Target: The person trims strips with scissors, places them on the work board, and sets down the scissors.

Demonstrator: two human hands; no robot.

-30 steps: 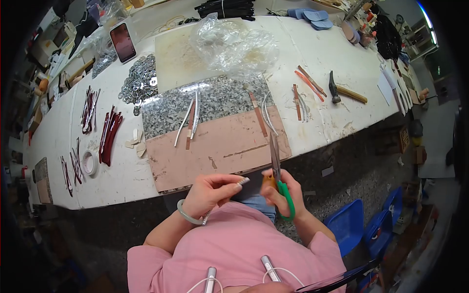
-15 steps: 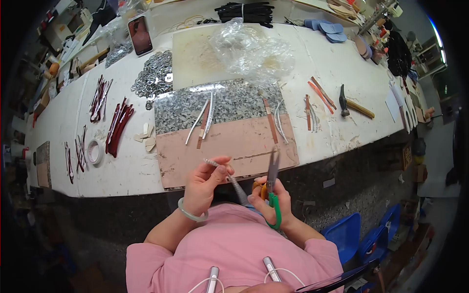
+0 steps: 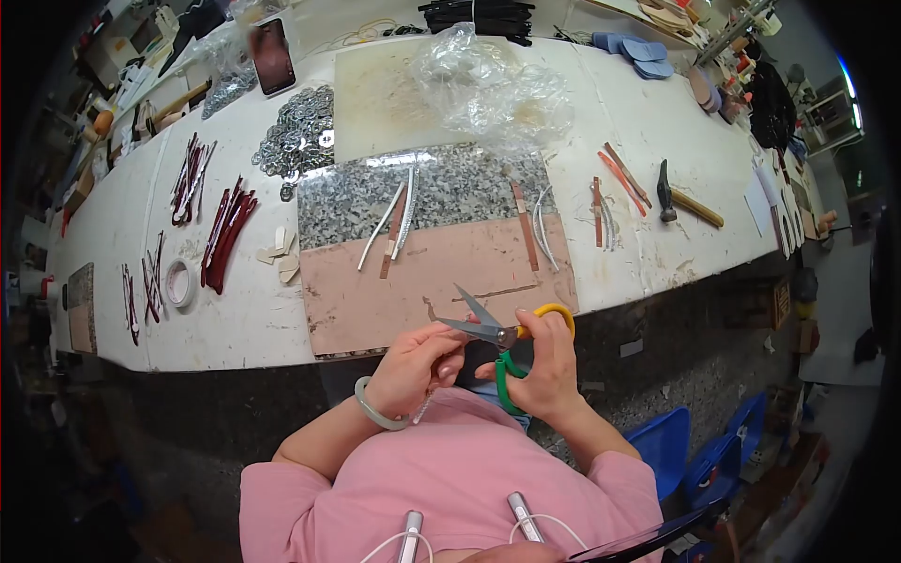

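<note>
My left hand (image 3: 413,371) is closed in a pinch on a thin silvery strip (image 3: 422,407), whose tail hangs below the palm. Most of the strip is hidden by the fingers. Scissors (image 3: 505,336) with one yellow and one green handle are in my right hand (image 3: 546,371), the blades spread and pointing left, close to my left fingertips. Whether a blade touches the strip I cannot tell. Beyond the hands lies a brownish-pink mat (image 3: 375,305) on a speckled stone slab (image 3: 328,202), with silver strips (image 3: 404,216) and brown strips (image 3: 525,225) laid across both.
Dark red strips (image 3: 225,235) and a tape roll (image 3: 181,283) lie at left. A pile of metal rings (image 3: 298,131), a phone (image 3: 272,58) and crumpled plastic (image 3: 488,84) are at the back. A hammer (image 3: 685,199) rests at right; blue chairs (image 3: 662,446) stand below.
The scissors have swung from pointing up with blades nearly together to pointing left with blades spread. My hands have drawn closer together, and the strip now hangs under my left hand.
</note>
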